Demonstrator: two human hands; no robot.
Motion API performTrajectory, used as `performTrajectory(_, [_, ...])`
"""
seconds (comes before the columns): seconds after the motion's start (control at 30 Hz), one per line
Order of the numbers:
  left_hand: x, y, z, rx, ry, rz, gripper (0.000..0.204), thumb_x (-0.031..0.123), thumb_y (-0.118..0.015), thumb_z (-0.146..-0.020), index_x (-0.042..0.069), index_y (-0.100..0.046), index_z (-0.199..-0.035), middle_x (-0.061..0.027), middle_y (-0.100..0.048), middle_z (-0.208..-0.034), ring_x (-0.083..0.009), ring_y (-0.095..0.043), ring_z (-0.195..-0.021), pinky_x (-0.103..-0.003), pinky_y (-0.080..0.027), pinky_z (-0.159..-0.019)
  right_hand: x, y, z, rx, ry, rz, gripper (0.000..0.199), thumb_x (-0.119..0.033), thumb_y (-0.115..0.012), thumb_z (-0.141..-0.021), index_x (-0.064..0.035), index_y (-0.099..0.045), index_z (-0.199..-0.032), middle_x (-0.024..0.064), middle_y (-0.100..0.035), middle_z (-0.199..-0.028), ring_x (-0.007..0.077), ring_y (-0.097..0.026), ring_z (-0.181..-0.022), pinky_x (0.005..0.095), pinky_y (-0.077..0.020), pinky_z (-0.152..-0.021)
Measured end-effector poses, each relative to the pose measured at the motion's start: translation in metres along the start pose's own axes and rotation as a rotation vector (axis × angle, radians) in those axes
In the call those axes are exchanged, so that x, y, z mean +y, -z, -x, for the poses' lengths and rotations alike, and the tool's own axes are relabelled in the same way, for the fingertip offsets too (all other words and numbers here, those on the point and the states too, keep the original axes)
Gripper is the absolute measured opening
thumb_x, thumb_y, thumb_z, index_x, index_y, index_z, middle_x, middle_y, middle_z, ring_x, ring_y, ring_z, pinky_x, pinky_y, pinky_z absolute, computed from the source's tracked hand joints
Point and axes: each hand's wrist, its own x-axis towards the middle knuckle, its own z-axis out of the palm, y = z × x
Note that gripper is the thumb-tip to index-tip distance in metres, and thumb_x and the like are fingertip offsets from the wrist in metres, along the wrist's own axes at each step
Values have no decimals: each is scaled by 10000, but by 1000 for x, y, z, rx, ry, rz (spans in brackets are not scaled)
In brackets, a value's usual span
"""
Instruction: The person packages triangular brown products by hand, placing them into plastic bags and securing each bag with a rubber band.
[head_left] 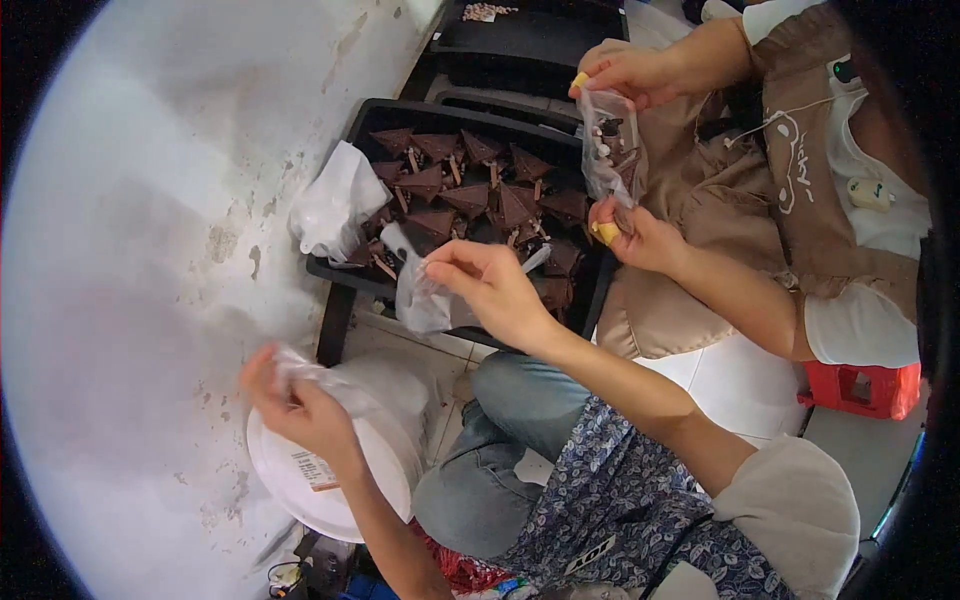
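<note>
My left hand (305, 405) is raised over a white lidded bucket (270, 455), its fingers closed on a clear plastic bag (315, 368); motion blurs both. My right hand (500, 295) is at the near edge of a black tray (585, 330), thumb and fingers pinched on thin, whitish plastic bag film (425, 300) that hangs over the rim. Inside the tray lie several small ornaments (435, 183) with dark brown, pointed, roof-like tops and light brown sticks. Bunched white plastic (340, 200) lies over the tray's left corner.
On the right, a co-worker in a brown apron (800, 130) holds a clear bag (610, 150) with an ornament inside, using both hands. More black trays (530, 45) stand behind. A peeling white wall (180, 200) is on the left, and a red stool (865, 388) at right.
</note>
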Motion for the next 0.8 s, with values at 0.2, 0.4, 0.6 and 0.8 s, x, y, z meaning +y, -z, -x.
performTrajectory(0.2, [36, -37, 10, -607, 242, -125, 134, 90, -636, -808, 1, -663, -904, -24, -620, -854, -49, -488, -661, -200, -377, -626, -22, -13, 12, 43, 270, 263, 125, -72, -611, -816, 10, -649, -903, 110, -615, -784, 226, -589, -715, 317, -464, -639])
performTrajectory(0.4, [12, -41, 14, -547, 474, 159, 178, 130, -702, -788, -16, -667, -884, -10, -634, -837, -77, -528, -774, -210, -395, -754, -24, -14, 14, 63, 432, 358, 121, -34, -619, -783, -2, -653, -896, 124, -596, -783, 285, -582, -734, 346, -466, -646])
performTrajectory(0.6, [5, -40, 14, -497, 532, 141, 136, 99, -696, -792, -12, -641, -848, -11, -612, -832, -72, -507, -781, -209, -389, -736, -21, -13, 12, 47, 377, 347, 96, -23, -621, -789, 10, -622, -880, 114, -582, -803, 253, -585, -735, 312, -466, -635])
performTrajectory(0.8, [4, -45, 20, -415, 454, 224, 152, 57, -720, -761, -7, -628, -863, -13, -597, -797, -76, -511, -742, -192, -392, -707, -17, -20, 13, 87, 360, 367, 85, -26, -605, -803, 21, -567, -862, 110, -542, -805, 242, -558, -743, 315, -460, -625])
